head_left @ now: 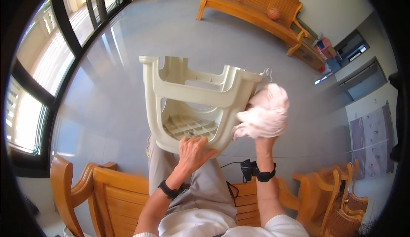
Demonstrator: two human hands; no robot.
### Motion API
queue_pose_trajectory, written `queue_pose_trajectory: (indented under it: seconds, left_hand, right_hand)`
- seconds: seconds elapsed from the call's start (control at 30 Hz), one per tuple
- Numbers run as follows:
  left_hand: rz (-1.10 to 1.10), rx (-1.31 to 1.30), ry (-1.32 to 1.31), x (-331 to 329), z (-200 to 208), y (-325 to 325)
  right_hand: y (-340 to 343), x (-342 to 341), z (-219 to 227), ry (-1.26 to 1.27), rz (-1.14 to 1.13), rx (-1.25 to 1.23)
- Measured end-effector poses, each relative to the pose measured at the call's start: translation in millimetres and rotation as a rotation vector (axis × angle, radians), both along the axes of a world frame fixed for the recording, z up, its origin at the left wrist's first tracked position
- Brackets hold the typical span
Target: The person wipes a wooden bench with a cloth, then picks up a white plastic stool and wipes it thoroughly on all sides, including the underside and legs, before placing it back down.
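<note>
Cream stool (192, 93), near edge gripped by the left hand (193, 153), seems only partly wiped, the right hand (265, 144) clutching pink cloth (268, 113) alongside.

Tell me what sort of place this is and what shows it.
Likely a home's living room: a long orange-brown wooden bench with a woven back, a round orange-brown ball resting on its seat, and tall dark-framed glass panels along the left.

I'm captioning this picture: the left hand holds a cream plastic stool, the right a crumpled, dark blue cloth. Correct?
Not quite: the head view shows the crumpled cloth in the right hand is pale pink, not dark blue. The left hand does hold the cream plastic stool.
</note>
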State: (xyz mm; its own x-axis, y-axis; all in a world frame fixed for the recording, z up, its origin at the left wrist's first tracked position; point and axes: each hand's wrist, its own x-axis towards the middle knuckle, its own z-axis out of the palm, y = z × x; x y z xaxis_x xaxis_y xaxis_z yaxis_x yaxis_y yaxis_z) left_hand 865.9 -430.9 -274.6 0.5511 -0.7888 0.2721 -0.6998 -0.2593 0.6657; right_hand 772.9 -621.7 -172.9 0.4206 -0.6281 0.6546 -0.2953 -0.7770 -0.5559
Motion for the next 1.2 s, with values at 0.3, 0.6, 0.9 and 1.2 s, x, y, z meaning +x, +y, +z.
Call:
queue_pose_trajectory:
  seconds: [0.3, 0.6, 0.9, 1.2]
  left_hand:
    - [0.041, -0.164, -0.063, 2, -4, 2]
    - [0.026, -0.104, -0.042, 5, -6, 3]
    - [0.029, -0.023, -0.056, 2, -1, 2]
    - [0.021, -0.058, -0.054, 4, -3, 8]
  right_hand:
    - [-20, 90, 18, -0.113, 0.116, -0.308]
    - [-67, 57, 26, -0.023, 0.488, -0.095]
    - [-54, 70, 39, -0.051, 0.405, -0.036]
    - [-83, 44, 35, -0.138, 0.743, 0.318]
